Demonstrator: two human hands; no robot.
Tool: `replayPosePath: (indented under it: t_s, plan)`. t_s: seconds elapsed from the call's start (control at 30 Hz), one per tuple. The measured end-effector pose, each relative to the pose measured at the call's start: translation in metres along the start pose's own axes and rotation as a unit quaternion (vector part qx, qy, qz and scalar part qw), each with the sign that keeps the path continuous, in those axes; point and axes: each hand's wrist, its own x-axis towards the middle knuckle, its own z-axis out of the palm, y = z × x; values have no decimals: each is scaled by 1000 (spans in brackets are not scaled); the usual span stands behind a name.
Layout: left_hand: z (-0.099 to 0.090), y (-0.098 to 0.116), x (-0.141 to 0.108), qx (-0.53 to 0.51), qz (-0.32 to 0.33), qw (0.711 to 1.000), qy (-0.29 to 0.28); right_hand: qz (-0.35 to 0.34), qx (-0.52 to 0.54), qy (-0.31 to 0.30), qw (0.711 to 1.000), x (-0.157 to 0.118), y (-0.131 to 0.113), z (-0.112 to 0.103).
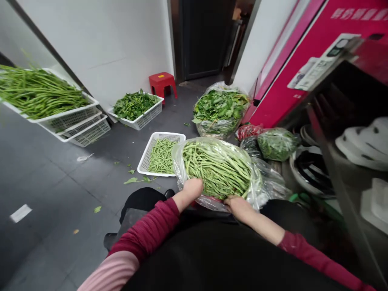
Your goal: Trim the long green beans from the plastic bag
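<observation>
A clear plastic bag [179, 161] full of long green beans [220, 167] lies open in front of me, near my knees. My left hand [193, 187] is closed at the bag's near left edge, against the beans; what its fingers hold is hidden. My right hand [238, 205] is at the near edge, its fingers curled down against the beans and plastic, and I cannot see what they grip. Just left of the bag, a white basket [144, 161] on the floor holds short bean pieces [163, 157].
Stacked white crates [91, 131] with long green stems [42, 93] stand left. Behind are a crate of leafy greens [135, 104], a red stool [163, 83] and a bag of leaves [221, 106]. A metal shelf [342, 186] edges the right. Leaf scraps [131, 180] litter the floor.
</observation>
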Motion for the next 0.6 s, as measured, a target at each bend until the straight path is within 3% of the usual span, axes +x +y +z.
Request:
replayPosePath:
  t_s: [0.1, 0.27, 0.47, 0.53, 0.6]
  plan:
    - [-4, 14, -5, 41, 26, 999, -16, -21, -14, 15, 1000, -18, 2, 13]
    - [-11, 37, -14, 93, 119, 987, -56, -65, 2, 14, 998, -29, 19, 4]
    - [-9, 51, -19, 128, 202, 966, -100, -71, -81, 77, 991, -20, 43, -9]
    - [-9, 52, -20, 113, 210, 967, -87, -82, -39, 111, 990, -18, 44, -20]
    - [-12, 52, -21, 42, 182, 982, -38, -86, 65, 189, 976, -20, 42, -36]
